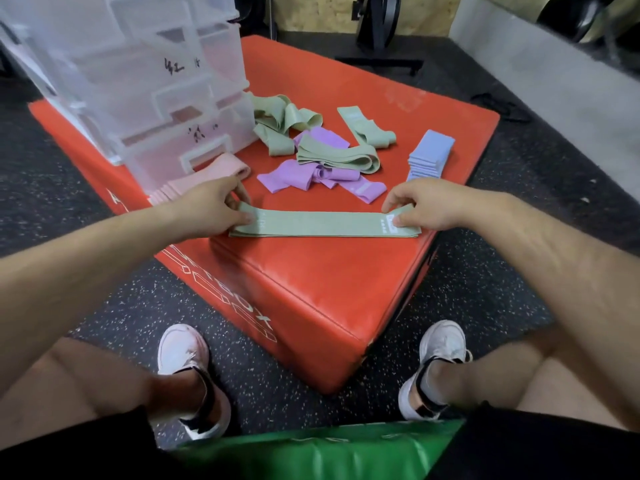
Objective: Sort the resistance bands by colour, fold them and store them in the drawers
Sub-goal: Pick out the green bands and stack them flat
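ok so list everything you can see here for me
red box: one, red, on floor
drawers: one unit, clear, back left on box
flat green band: one, sage green, along the box's near edge
loose green bands: several, sage green, mid box
purple bands: several, lilac, unfolded, mid box
blue stack: one, pale blue, folded, box's right side
pink stack: one, pink, folded, before the drawers
shoes: two, white, on floor
hands: two; left hand and right hand each pinch one end of the flat green band
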{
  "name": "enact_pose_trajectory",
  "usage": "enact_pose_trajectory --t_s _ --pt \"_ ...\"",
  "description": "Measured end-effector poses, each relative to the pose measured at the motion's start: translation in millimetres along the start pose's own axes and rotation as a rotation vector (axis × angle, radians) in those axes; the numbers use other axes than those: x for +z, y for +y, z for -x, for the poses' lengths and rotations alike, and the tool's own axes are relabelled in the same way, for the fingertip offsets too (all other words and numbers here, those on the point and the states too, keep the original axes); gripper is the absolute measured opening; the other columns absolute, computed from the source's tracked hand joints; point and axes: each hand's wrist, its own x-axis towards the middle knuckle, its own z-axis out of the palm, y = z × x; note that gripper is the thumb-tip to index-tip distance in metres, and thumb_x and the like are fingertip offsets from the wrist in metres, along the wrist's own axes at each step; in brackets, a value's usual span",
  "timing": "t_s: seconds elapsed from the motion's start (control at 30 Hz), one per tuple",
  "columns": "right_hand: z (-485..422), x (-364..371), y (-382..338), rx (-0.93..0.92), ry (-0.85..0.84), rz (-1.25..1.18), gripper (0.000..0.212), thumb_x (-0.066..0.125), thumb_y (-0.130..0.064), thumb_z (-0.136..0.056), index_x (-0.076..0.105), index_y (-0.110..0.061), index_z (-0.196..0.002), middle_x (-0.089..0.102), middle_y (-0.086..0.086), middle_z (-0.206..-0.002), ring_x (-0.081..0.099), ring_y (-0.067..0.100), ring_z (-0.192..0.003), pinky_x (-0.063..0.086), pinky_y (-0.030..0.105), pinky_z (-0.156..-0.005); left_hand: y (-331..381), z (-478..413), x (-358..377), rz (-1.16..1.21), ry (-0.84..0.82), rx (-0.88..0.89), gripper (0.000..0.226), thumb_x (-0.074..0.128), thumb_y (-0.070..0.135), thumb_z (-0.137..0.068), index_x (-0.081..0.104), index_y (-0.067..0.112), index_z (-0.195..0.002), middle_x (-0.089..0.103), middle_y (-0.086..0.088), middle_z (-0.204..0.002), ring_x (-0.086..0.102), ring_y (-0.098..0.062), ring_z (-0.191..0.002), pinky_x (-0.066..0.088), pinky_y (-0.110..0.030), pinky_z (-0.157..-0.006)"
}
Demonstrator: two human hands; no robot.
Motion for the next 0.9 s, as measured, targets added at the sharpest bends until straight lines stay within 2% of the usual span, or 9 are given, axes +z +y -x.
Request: enact_pose_trajectory --t_s 0.1,0.2,0.27,0.33,0.43,0.53,0.63,0.77,0.9 --pt "-0.3 3.0 0.1 -0.021 0.019 0.080 0.024 0.067 -0.021 -0.090 0.068 -0.029 -0.112 0.056 -0.007 -0.104 0.057 0.013 -0.094 0.044 0.027 -0.081 -4.2 -1.9 -0.2 -0.057 -0.020 0.002 0.021 0.077 0.019 -0.083 0.061 0.017 -0.097 0.058 0.001 -0.078 0.055 -0.017 -0.068 0.042 -0.028 -0.060" --pt "-0.5 2.0 2.3 -0.055 0.038 0.178 0.028 0.067 -0.025 -0.089 0.066 -0.029 -0.117 0.053 -0.004 -0.113 0.053 0.014 -0.102 0.042 0.028 -0.091 -10.5 -3.2 0.3 -0.132 0.043 0.117 0.022 0.075 0.016 -0.080 0.062 0.022 -0.097 0.056 -0.003 -0.095 0.055 -0.016 -0.077 0.048 -0.030 -0.076" --pt "0.7 0.9 1.9 -0.054 0.036 0.192 0.030 0.062 -0.022 -0.089 0.065 -0.030 -0.118 0.057 -0.004 -0.115 0.055 0.014 -0.105 0.043 0.028 -0.093 -8.8 0.4 0.1 -0.090 0.072 0.242 0.024 0.070 0.009 -0.081 0.066 0.022 -0.100 0.054 -0.001 -0.103 0.054 -0.009 -0.084 0.044 -0.018 -0.083" --pt "2.9 -0.1 -0.6 -0.047 0.014 0.183 0.032 0.061 -0.021 -0.086 0.065 -0.031 -0.117 0.057 -0.006 -0.113 0.056 0.015 -0.106 0.045 0.030 -0.093 -3.4 4.3 -0.8 -0.019 -0.007 0.328 0.026 0.072 0.012 -0.084 0.069 0.025 -0.106 0.057 0.004 -0.110 0.054 -0.002 -0.098 0.038 -0.007 -0.085" --pt "5.3 -0.4 -5.0 -0.067 -0.032 0.165 0.036 0.072 -0.031 -0.078 0.065 -0.034 -0.114 0.053 -0.007 -0.109 0.055 0.015 -0.103 0.046 0.034 -0.094 -5.2 5.0 0.6 -0.096 -0.178 0.429 0.040 0.077 0.042 -0.081 0.066 0.033 -0.118 0.058 0.011 -0.124 0.050 -0.002 -0.119 0.032 -0.010 -0.102" --pt "6.0 0.4 -8.6 -0.080 -0.037 0.169 0.046 0.080 -0.039 -0.073 0.064 -0.035 -0.116 0.053 -0.009 -0.110 0.054 0.014 -0.103 0.046 0.035 -0.095 -9.4 4.5 2.1 -0.178 -0.202 0.452 0.042 0.078 0.040 -0.081 0.068 0.031 -0.121 0.058 0.007 -0.126 0.051 -0.007 -0.120 0.029 -0.013 -0.104" --pt "4.8 3.9 -10.3 -0.106 -0.016 0.171 0.044 0.080 -0.038 -0.073 0.064 -0.035 -0.114 0.055 -0.008 -0.111 0.056 0.015 -0.102 0.047 0.038 -0.095 -9.6 2.3 0.2 -0.196 -0.159 0.482 0.032 0.078 0.034 -0.082 0.071 0.030 -0.113 0.062 0.004 -0.120 0.055 -0.013 -0.115 0.038 -0.029 -0.107" --pt "6.3 5.4 -12.4 -0.115 -0.002 0.173 0.041 0.079 -0.036 -0.074 0.063 -0.036 -0.112 0.055 -0.008 -0.110 0.056 0.015 -0.100 0.048 0.038 -0.094 -9.8 3.6 -1.9 -0.226 -0.175 0.478 0.033 0.070 0.055 -0.080 0.067 0.041 -0.110 0.060 0.006 -0.119 0.054 -0.012 -0.115 0.041 -0.037 -0.106" --pt "7.6 3.7 -12.2 -0.115 -0.018 0.189 0.040 0.078 -0.044 -0.075 0.063 -0.038 -0.111 0.054 -0.011 -0.109 0.056 0.013 -0.101 0.048 0.038 -0.094 -6.8 2.4 -2.2 -0.286 -0.173 0.472 0.043 0.060 0.063 -0.076 0.067 0.037 -0.110 0.058 0.009 -0.117 0.054 -0.013 -0.114 0.042 -0.038 -0.104"
